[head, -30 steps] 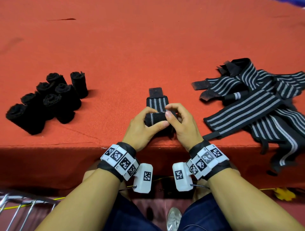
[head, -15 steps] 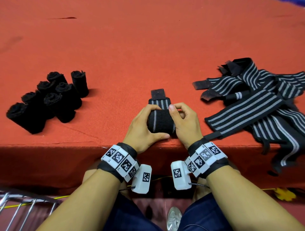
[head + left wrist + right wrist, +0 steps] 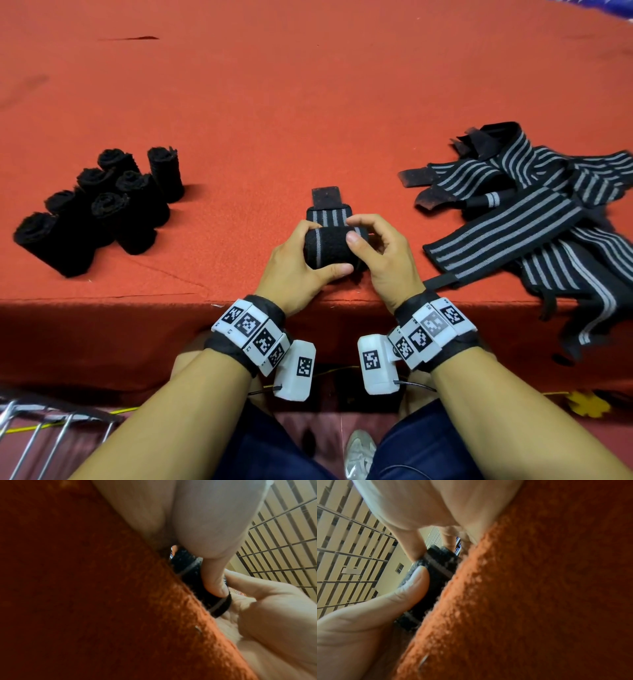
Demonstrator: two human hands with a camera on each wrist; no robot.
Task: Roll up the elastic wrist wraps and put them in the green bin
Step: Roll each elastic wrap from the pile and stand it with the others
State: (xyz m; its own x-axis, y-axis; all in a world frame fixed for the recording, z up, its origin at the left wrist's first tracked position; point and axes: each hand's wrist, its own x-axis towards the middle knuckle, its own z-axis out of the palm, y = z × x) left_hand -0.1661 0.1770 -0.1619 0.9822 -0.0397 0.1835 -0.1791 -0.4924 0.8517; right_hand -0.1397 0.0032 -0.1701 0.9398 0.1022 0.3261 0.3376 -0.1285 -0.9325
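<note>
No readable words, brands or numbers anywhere; only black-and-white square coded markers on the white plastic blocks of the left wristband [image 3: 251,337] and right wristband [image 3: 432,330], with tiny characters beside them too small to read.

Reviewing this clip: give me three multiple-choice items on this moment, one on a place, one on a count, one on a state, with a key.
1. Where do the finished rolls stand?
A. left of the hands
B. right of the hands
C. in a green bin

2. How many finished rolls are there?
A. three
B. seven
C. twelve

3. The wrap in the hands is:
A. flat
B. fully rolled
C. mostly rolled, with its tail free

Key:
A, they cluster on the red cloth left of the left hand.
B, seven tops show.
C, the left hand and right hand grip a roll with its striped end and tab lying flat.
</note>
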